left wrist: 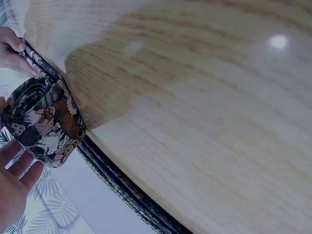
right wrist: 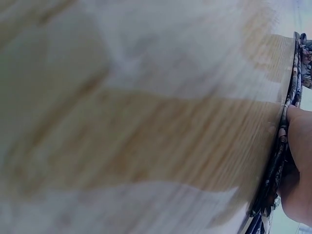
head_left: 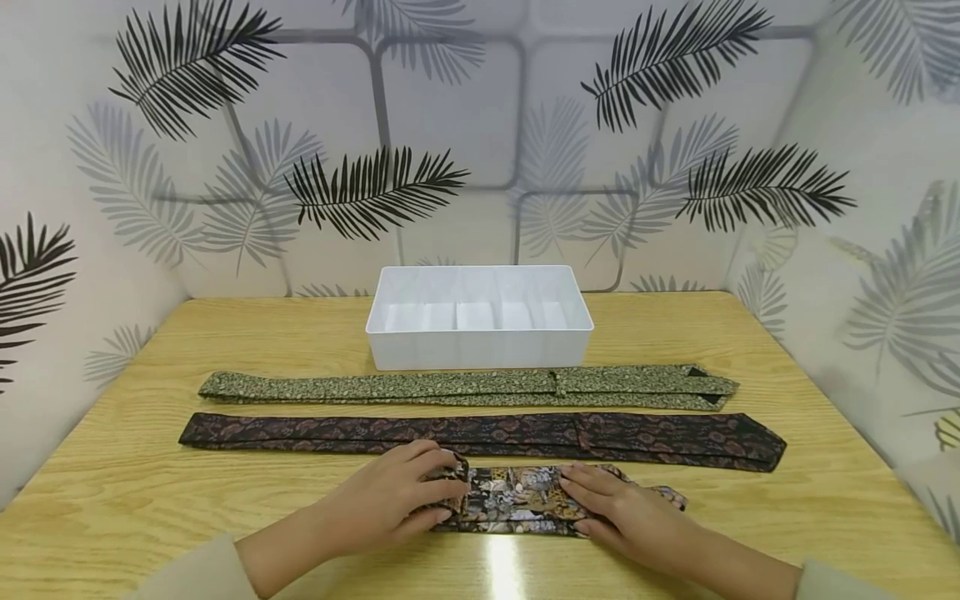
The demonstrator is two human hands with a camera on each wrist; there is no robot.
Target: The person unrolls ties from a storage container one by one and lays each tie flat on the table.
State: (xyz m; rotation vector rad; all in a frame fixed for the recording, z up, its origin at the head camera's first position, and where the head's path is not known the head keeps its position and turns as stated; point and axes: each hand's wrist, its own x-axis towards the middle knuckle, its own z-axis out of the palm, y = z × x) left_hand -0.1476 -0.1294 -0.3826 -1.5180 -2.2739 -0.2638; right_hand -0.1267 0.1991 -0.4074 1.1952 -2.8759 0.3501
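A necktie (head_left: 517, 496) with a colourful, animal-like print lies across the front of the table, its left end coiled into a thick roll (left wrist: 51, 124). My left hand (head_left: 390, 496) holds this roll, fingers over its top and thumb low on the near side. Further right, my right hand (head_left: 630, 512) rests on the flat part of the same tie with its fingers extended. The tie's narrow tip pokes out beyond the right hand. In the right wrist view, the right thumb (right wrist: 295, 114) lies along the tie's edge.
Behind the hands, a dark paisley necktie (head_left: 487, 433) lies stretched out lengthwise. A green floral necktie (head_left: 450, 387) runs parallel beyond it. At the back of the wooden table (head_left: 247, 333) stands a white divided box (head_left: 480, 350), near a leaf-patterned wall (head_left: 465, 108).
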